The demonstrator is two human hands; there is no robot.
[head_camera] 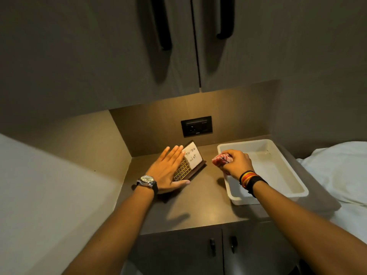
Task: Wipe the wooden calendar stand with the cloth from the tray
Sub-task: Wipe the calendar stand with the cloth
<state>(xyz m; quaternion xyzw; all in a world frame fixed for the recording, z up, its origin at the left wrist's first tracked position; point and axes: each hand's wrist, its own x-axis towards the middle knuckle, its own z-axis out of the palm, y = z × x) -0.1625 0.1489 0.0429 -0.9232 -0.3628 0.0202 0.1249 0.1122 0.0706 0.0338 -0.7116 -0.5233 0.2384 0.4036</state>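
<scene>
The right hand [235, 162] is clenching a bunched pink-and-red cloth [220, 160] and holding it above the near-left rim of the white tray [282, 155], so the picking-up step looks done and the wiping itself is not yet begun. The left hand [168, 169] is lying flat and open, fingers straight, against the left side of the calendar stand [189, 163], which is sitting on the brown counter [198, 205] just left of the tray and in front of a dark wall socket [196, 126]; the hand is steadying the stand, not gripping it. By my judgement the next move is calling for the cloth to be carried left across the small gap to the stand and pressed against its wooden base and frame while the left hand is bracing it from tipping. The stand's left face is hiding behind the palm, its back is turning away from the camera, and the gold grid on its front is too small to read; only a handwritten note reading "To Do List" is showing clearly. How the cloth is folded inside the fist cannot be told.
</scene>
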